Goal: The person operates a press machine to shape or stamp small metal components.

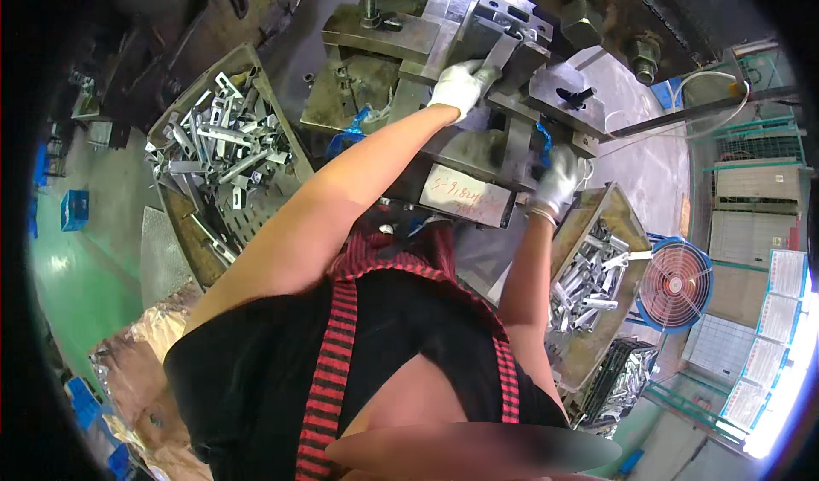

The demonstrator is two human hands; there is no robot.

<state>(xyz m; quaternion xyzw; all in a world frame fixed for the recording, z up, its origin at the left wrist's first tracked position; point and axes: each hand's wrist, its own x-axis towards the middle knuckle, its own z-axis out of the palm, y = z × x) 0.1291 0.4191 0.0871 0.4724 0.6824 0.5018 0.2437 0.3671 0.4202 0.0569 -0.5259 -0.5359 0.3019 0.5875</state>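
Note:
My left hand [461, 87], in a white work glove, reaches to the press die [486, 22]. Its fingers and thumb are closed on the near end of a narrow bright metal strip [502, 52], whose far end lies at the die. Lower and to the right, my right hand [556, 184], also gloved, is beside the machine's front edge, close to a blue cord or rag [544, 142]. Its fingers are blurred, so their grip cannot be made out. A steel clamp bar [384, 34] with an upright bolt sits left of the die.
A metal bin [300, 153] of loose metal parts stands to the left. Another bin [633, 217] with similar parts is at the right, beside a blue-rimmed fan [675, 285]. Large bolts [582, 22] hang from the press above. A marked plate [465, 195] fronts the machine.

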